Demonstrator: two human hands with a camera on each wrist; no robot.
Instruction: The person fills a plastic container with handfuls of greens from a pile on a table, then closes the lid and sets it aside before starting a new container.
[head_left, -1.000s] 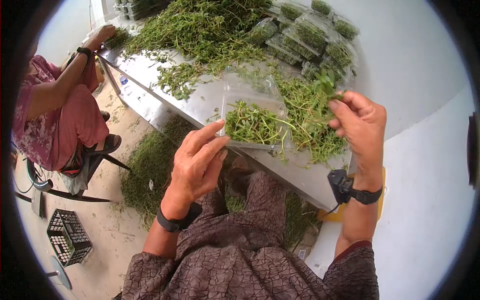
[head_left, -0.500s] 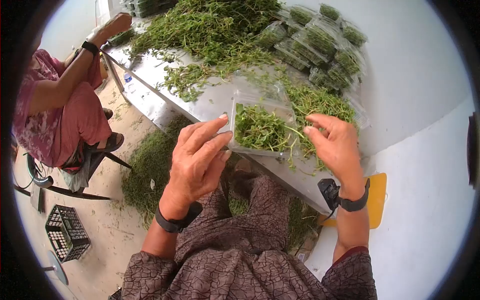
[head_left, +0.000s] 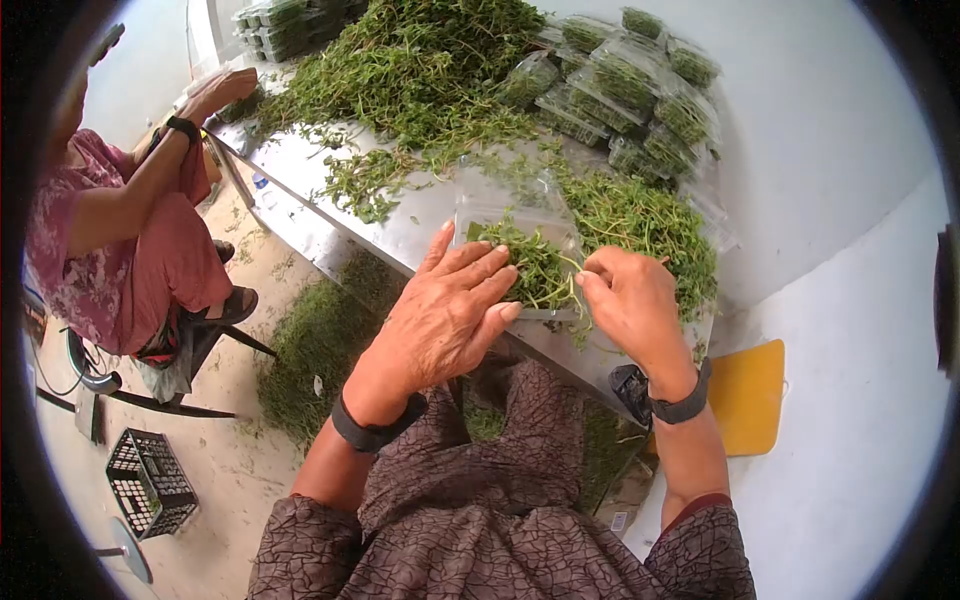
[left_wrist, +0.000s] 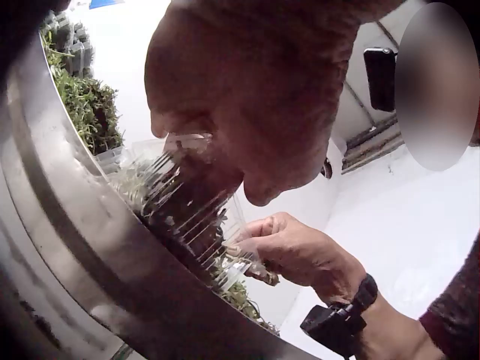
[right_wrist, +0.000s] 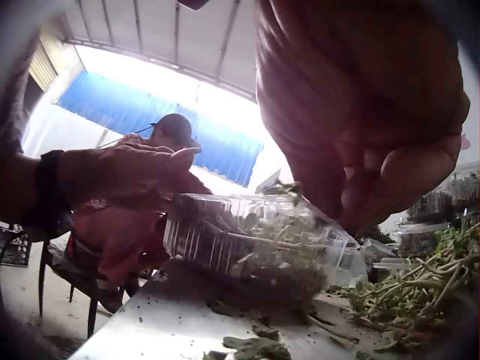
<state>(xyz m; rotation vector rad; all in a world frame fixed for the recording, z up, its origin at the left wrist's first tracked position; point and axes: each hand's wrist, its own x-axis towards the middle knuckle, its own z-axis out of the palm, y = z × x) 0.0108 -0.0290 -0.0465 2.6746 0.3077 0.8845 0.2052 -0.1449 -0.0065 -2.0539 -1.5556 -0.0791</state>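
A clear plastic box (head_left: 548, 314) with green stems (head_left: 535, 262) inside stands at the table's near edge, its lid folded back. My left hand (head_left: 445, 315) lies over the box's left part, fingers extended and touching the greens. At the box's right side my right hand (head_left: 632, 305) pinches a thin stem between thumb and forefinger. In the right wrist view the box (right_wrist: 247, 240) stands on the metal surface, with the left hand (right_wrist: 139, 171) at its far side and the right hand (right_wrist: 367, 112) above it.
A big heap of greens (head_left: 420, 70) and stacked filled boxes (head_left: 635, 85) lie farther back. Loose greens (head_left: 650, 225) are right of the box. Another person (head_left: 130, 220) sits at left, near a black crate (head_left: 150, 485). A yellow board (head_left: 745, 400) is at right.
My left hand has moved from the box's left edge onto the greens inside. The right hand has come down and left from the loose greens to the box's right side.
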